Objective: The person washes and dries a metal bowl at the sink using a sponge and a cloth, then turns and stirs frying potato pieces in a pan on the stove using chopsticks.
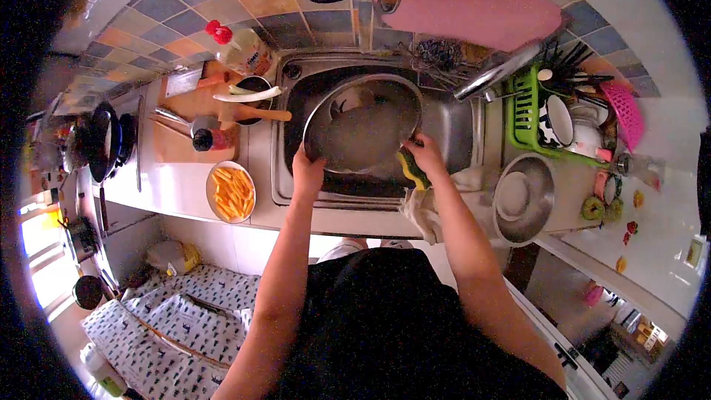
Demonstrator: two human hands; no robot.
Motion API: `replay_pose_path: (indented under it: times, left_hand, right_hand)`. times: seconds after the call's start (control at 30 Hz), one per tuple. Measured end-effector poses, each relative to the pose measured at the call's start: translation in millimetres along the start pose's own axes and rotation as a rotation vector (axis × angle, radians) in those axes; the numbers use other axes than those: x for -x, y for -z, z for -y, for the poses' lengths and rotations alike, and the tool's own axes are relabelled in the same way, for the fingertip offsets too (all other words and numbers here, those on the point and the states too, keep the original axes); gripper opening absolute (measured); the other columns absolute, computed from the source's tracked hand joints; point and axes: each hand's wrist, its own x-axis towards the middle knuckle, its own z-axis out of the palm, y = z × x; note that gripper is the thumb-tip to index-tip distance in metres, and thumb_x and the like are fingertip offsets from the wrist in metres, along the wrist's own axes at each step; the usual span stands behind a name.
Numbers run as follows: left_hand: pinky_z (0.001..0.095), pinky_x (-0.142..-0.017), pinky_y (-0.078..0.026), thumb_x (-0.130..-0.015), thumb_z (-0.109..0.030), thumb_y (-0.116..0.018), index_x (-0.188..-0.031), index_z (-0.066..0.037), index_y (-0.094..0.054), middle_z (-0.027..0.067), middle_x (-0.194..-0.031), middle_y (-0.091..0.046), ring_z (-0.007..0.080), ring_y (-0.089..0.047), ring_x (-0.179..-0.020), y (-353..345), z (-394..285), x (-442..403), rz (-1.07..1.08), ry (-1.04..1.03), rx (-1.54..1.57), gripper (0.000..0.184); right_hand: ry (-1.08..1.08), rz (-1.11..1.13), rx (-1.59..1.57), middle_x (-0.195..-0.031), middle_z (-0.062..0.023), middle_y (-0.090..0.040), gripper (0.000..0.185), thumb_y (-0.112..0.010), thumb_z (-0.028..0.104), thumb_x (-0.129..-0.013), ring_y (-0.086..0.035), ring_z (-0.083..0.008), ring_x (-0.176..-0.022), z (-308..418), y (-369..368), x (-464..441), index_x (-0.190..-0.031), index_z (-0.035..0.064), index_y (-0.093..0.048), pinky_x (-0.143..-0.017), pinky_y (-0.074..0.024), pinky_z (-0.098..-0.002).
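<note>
Metal basin (pixel 363 137) is held over the sink (pixel 454 132), its rim clasped by fingers of the left hand (pixel 308 170); a sponge (pixel 413 172) is apparently gripped in curled fingers of the right hand (pixel 424 154). Scrubbing seems the step; steady support is needed next.

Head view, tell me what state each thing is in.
Round metal-rimmed piece: gripped by left hand, right hand at its rim, over sink
Yellow-green sponge: held in right hand
White bowl: full of yellow strips
Green rack: loaded with dishes
Red-topped bottle: upright, top on
Cloth: draped at sink's front edge
Faucet: flow unclear
</note>
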Motion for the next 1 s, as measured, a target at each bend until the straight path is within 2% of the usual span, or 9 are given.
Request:
replay_pose_path:
  times: [0.1, 0.27, 0.5, 0.63, 0.7, 0.77, 0.83, 0.9, 1.0]
  left_hand:
    - [0.0289, -0.088, -0.04, -0.071, 0.012, -0.049, -0.114, -0.001, -0.052, 0.0071, -0.104, -0.061, 0.0177, -0.056, -0.097, -8, -39, 11, 0.021, -0.067, -0.181, 0.045]
    - [0.0286, -0.09, -0.039, -0.071, 0.012, -0.048, -0.116, -0.001, -0.052, 0.0076, -0.107, -0.06, 0.017, -0.054, -0.1, -10, -57, 8, 0.042, -0.177, -0.11, 0.047]
    - [0.0282, -0.091, -0.038, -0.073, 0.009, -0.052, -0.116, 0.0, -0.051, 0.0075, -0.107, -0.06, 0.0169, -0.054, -0.101, -11, -83, 3, 0.006, -0.219, -0.301, 0.044]
    - [0.0281, -0.091, -0.038, -0.074, 0.009, -0.051, -0.12, 0.0, -0.049, 0.008, -0.111, -0.058, 0.0163, -0.053, -0.102, -11, -100, 9, 0.015, -0.3, -0.242, 0.046]
    - [0.0276, -0.091, -0.038, -0.074, 0.011, -0.05, -0.122, 0.0, -0.048, 0.0078, -0.113, -0.057, 0.016, -0.052, -0.103, -7, -98, 6, -0.002, -0.278, -0.195, 0.049]
    - [0.0271, -0.092, -0.038, -0.074, 0.013, -0.049, -0.125, 0.0, -0.046, 0.0074, -0.116, -0.055, 0.0156, -0.051, -0.106, -5, -92, 2, 0.042, -0.278, 0.005, 0.053]
    - [0.0267, -0.093, -0.037, -0.073, 0.015, -0.048, -0.127, -0.001, -0.044, 0.0071, -0.119, -0.054, 0.0153, -0.049, -0.108, -3, -96, 3, 0.069, -0.321, 0.022, 0.056]
    - [0.0266, -0.094, -0.036, -0.072, 0.017, -0.046, -0.129, -0.001, -0.043, 0.0068, -0.121, -0.052, 0.0151, -0.048, -0.111, 0, -104, 5, 0.078, -0.405, -0.142, 0.059]
    - [0.0272, -0.096, -0.035, -0.072, 0.019, -0.044, -0.13, -0.001, -0.043, 0.0071, -0.122, -0.052, 0.0154, -0.046, -0.114, -3, -119, 12, 0.103, -0.278, 0.129, 0.061]
  right_hand:
    - [0.042, 0.009, -0.11, -0.09, -0.0141, -0.064, 0.032, -0.065, 0.032, -0.08, -0.059, -0.0244, -0.085, 36, 20, 5, -0.095, 0.0025, -0.063, -0.076, -0.0436, -0.0318]
    - [0.109, -0.069, -0.118, -0.085, -0.0122, -0.063, 0.032, -0.066, 0.031, -0.08, -0.058, -0.0221, -0.082, 65, 37, 6, -0.092, 0.0012, -0.063, -0.074, -0.0435, -0.0311]
    - [0.159, -0.184, -0.051, -0.085, -0.011, -0.063, 0.031, -0.066, 0.03, -0.08, -0.058, -0.021, -0.078, 61, 38, -5, -0.092, 0.0015, -0.063, -0.073, -0.0431, -0.0307]
    - [0.296, -0.321, -0.039, -0.085, -0.0094, -0.064, 0.028, -0.065, 0.027, -0.082, -0.058, -0.0177, -0.077, 64, 35, -11, -0.092, 0.0014, -0.063, -0.072, -0.0432, -0.0291]
    - [0.272, -0.285, -0.078, -0.084, -0.009, -0.065, 0.025, -0.064, 0.024, -0.083, -0.06, -0.0164, -0.076, 64, 36, -12, -0.092, 0.0009, -0.063, -0.072, -0.0437, -0.0284]
    - [0.273, -0.238, -0.139, -0.083, -0.0087, -0.065, 0.023, -0.063, 0.021, -0.083, -0.061, -0.0156, -0.076, 69, 38, -9, -0.092, 0.0007, -0.063, -0.071, -0.0444, -0.0279]
    - [0.301, -0.18, -0.221, -0.082, -0.0086, -0.065, 0.02, -0.062, 0.019, -0.084, -0.062, -0.0151, -0.074, 77, 43, -5, -0.093, 0.0008, -0.062, -0.07, -0.0453, -0.0278]
    - [0.317, -0.196, -0.162, -0.082, -0.0094, -0.065, 0.02, -0.062, 0.019, -0.084, -0.063, -0.015, -0.073, 82, 45, -1, -0.093, 0.0004, -0.062, -0.069, -0.046, -0.0278]
    - [0.347, -0.191, -0.214, -0.084, -0.0107, -0.066, 0.022, -0.063, 0.019, -0.083, -0.063, -0.0171, -0.073, 85, 45, 1, -0.093, -0.0006, -0.061, -0.068, -0.0465, -0.0286]
